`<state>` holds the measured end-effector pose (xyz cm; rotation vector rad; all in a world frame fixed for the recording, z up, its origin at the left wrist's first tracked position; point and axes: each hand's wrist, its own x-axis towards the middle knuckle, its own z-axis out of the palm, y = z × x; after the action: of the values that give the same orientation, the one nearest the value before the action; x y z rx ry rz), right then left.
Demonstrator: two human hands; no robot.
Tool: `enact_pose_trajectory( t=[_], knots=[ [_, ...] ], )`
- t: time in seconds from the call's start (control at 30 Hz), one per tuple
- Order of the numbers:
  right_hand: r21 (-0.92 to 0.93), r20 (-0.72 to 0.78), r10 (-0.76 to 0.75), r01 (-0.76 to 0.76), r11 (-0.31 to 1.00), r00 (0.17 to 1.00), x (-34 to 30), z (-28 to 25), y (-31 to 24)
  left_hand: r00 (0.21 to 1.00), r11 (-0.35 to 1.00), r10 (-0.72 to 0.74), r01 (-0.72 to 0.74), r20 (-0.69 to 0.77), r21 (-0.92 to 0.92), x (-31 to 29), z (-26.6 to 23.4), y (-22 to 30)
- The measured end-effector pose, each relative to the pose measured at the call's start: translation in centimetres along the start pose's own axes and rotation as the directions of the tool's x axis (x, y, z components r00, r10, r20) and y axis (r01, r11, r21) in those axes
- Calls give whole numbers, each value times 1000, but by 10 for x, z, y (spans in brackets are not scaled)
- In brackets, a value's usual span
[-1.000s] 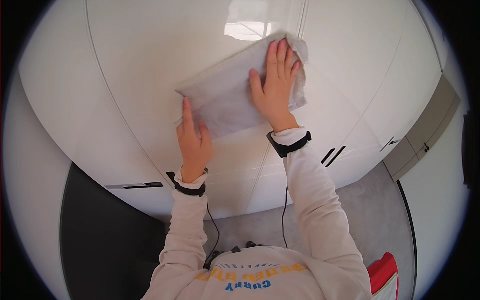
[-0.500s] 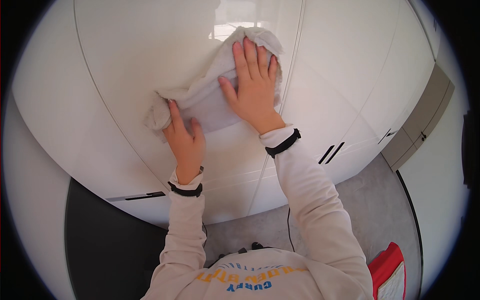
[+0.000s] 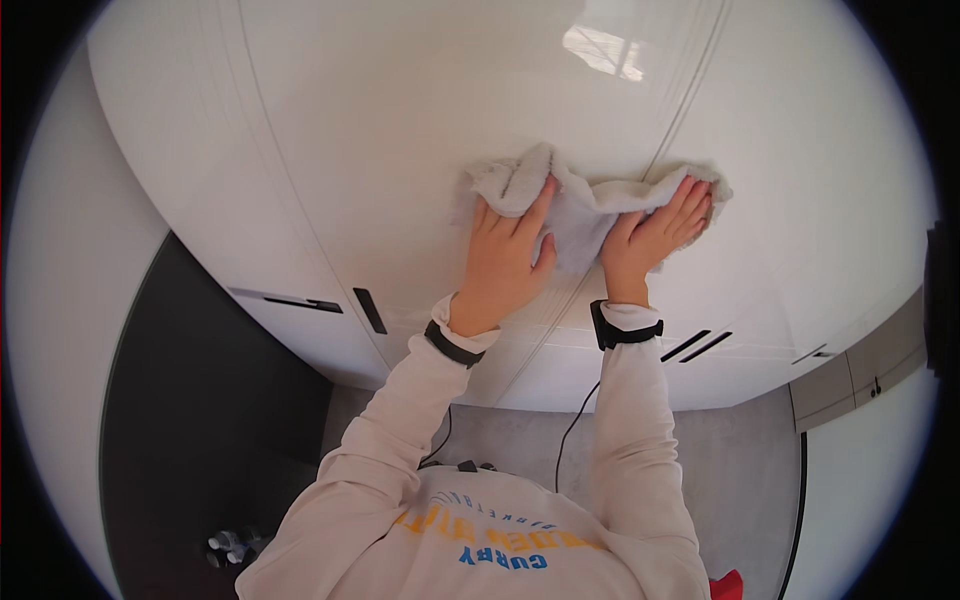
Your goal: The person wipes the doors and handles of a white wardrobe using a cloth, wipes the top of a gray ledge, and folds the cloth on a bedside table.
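Note:
A light grey cloth [image 3: 578, 232], bunched along its upper edge, lies against the glossy white cabinet doors [image 3: 400, 120] and spans the seam between two of them. My left hand [image 3: 503, 262] presses on the cloth's left end with stretched fingers; some fingertips are hidden behind a fold, and the thumb stands apart. On the right end, my right hand [image 3: 648, 243] rests with its fingers extended flat over the cloth, tilted to the right. Neither palm is closed round the cloth. Black bands circle both wrists.
Black handles [image 3: 369, 311] are set low on the doors, with a pair [image 3: 698, 346] right of my right wrist. A dark panel [image 3: 190, 400] stands at left, with clear bottles [image 3: 235, 543] near its bottom. A thin cable [image 3: 565, 440] hangs before the grey floor [image 3: 510, 440]. Something red [image 3: 727, 585] shows at lower right.
Both hands and the cloth have moved right across the doors, and the right hand has come lower. My view has shifted too; the bottles now show, and less of the red thing does.

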<state>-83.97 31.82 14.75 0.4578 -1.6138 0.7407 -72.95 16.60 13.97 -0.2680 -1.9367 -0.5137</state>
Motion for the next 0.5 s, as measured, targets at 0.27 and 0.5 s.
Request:
enact_pose_trajectory(
  t=[0.27,0.5],
  knots=[
    [214,7,-28,26,977,1000,-85,24,-40,892,887,-448,435,-64,-158,-59,-46,-15],
    [421,91,-133,83,903,987,-147,55,-103,775,814,-534,579,-338,42,-126,-131,-34]
  ],
)
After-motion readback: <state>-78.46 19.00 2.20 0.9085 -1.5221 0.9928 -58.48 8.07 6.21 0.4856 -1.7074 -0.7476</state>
